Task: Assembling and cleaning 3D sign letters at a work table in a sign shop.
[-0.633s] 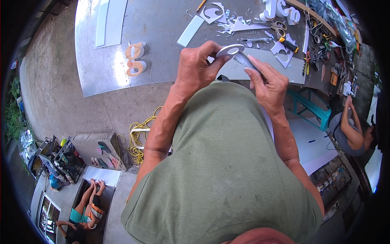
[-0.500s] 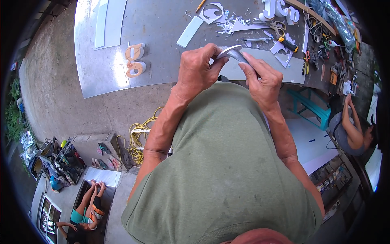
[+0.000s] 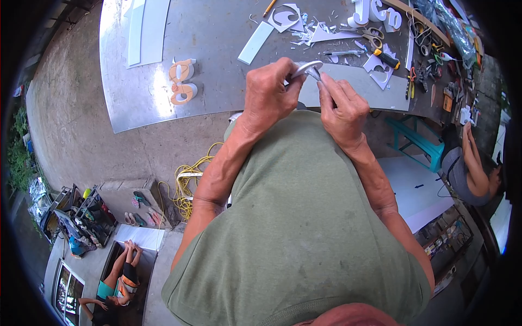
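Above the near edge of the metal table (image 3: 220,65), my left hand (image 3: 269,89) pinches a thin, rounded white board piece (image 3: 304,67) between thumb and fingers. A small grey strip (image 3: 315,74), perhaps sandpaper, lies against that piece's inner side. My right hand (image 3: 343,106) pinches the strip's lower end, its fingers pressed together. Its exact kind is too small to make out. Beyond my hands are white paper scraps (image 3: 326,36), a pen (image 3: 343,52), scissors (image 3: 373,37) and a yellow-and-black handled tool (image 3: 387,60).
Cut-out letters with peach-coloured faces (image 3: 184,81) stand on the table's left. White letters (image 3: 375,13) stand at the far right, near several hand tools (image 3: 413,79). A green stool (image 3: 416,138) is at the right. One person sits at the right (image 3: 465,168), another reclines lower left (image 3: 122,282).
The grey strip has tilted more upright and shows less of its face. My right hand has shifted slightly left and down, closer to my left hand. The white piece stays in my left hand.
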`<state>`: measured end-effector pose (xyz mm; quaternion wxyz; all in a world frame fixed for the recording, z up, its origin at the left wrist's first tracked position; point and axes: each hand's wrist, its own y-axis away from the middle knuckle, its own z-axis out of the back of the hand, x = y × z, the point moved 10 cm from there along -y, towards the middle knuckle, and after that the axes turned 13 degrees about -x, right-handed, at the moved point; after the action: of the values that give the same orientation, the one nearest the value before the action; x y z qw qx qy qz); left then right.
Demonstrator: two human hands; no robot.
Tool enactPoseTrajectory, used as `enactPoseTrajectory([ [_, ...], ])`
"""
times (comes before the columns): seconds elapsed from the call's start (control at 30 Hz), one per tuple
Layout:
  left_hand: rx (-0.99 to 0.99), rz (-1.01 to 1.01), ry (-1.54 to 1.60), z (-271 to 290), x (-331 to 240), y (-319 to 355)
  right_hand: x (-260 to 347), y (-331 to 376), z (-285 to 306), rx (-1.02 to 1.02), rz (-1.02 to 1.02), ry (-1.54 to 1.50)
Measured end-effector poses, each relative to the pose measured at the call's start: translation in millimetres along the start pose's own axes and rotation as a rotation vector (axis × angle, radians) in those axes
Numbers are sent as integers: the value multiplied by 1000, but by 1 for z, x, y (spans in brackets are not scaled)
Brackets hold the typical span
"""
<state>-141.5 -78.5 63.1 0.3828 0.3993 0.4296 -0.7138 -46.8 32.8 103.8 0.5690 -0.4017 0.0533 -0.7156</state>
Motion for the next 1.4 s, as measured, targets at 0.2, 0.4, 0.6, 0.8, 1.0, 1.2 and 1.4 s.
enactPoseTrajectory([
  [0.2,-3,-30,-41,1,-2,-5,0,-4,-1,-7,-23,-15],
  [0.4,125,85,-53,-4,16,-9,-12,-7,-3,51,-158,-45],
  [0.6,266,120,-169,-13,29,-11,-23,-1,-20,24,-78,-50],
  [0.8,416,61,-308,-27,41,-18,-77,33,-58,232,-680,-366],
  [1.0,51,-272,-387,-8,22,-50,-97,33,-70,193,-807,-488],
  [1.2,-56,186,-67,28,9,11,-91,6,-51,-10,-897,-657],
  [1.4,-189,693,672,3,55,16,-63,-1,-56,9,-917,-790],
])
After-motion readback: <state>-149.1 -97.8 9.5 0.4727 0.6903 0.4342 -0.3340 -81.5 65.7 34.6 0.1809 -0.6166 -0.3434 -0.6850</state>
